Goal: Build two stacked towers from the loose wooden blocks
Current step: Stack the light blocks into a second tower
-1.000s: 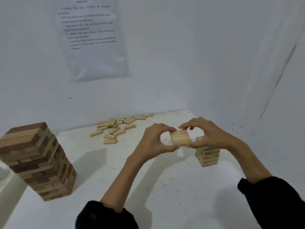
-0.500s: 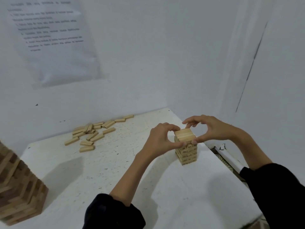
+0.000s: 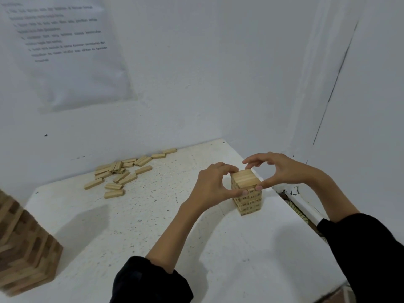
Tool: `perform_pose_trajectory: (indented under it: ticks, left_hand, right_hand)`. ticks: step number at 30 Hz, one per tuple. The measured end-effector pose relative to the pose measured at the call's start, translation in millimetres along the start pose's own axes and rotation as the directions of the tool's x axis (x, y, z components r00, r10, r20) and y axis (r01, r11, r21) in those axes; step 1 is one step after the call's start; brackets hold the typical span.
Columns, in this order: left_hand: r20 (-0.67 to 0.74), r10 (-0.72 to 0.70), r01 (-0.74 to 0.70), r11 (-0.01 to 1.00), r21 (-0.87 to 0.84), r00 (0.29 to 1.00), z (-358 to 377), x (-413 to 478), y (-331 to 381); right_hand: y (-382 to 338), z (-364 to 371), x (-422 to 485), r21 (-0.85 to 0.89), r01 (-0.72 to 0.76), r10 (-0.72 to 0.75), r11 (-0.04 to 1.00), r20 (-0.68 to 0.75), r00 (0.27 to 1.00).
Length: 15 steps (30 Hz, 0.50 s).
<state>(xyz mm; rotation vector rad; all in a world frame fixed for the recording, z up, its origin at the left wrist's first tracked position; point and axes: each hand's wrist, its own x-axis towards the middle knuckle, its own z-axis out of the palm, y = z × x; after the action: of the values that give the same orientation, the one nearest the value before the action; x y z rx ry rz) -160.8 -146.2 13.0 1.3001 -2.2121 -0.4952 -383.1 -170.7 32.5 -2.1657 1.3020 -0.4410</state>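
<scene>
Just right of the middle of the frame, the small tower (image 3: 250,201) is standing on the white table (image 3: 131,226). The left hand (image 3: 213,185) and the right hand (image 3: 282,171) are curling around its top blocks (image 3: 246,179), pinching them from both sides with thumbs and fingertips. Loose blocks (image 3: 122,173) are lying farther up and left. A big tower (image 3: 24,248) is sitting at the lower left edge.

Printed sheet (image 3: 65,51) on white wall (image 3: 218,73); speckled white table (image 3: 131,226) below.
</scene>
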Motion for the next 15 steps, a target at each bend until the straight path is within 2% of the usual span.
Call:
perform_pose_trajectory:
  ticks: [9, 15]
  left_hand:
    - [-0.003, 0.013, -0.013, 1.0, 0.01, 1.0, 0, -2, -3]
    - [0.001, -0.009, 0.009, 0.998, -0.061, 1.0, -11, -4, -5]
  right_hand:
    - [-4, 1, -3, -0.012, -0.021, 0.021, 1.0, 0.002, 1.0]
    - [-19, 0, -2, -0.011, -0.007, 0.006, 1.0, -0.038, 0.999]
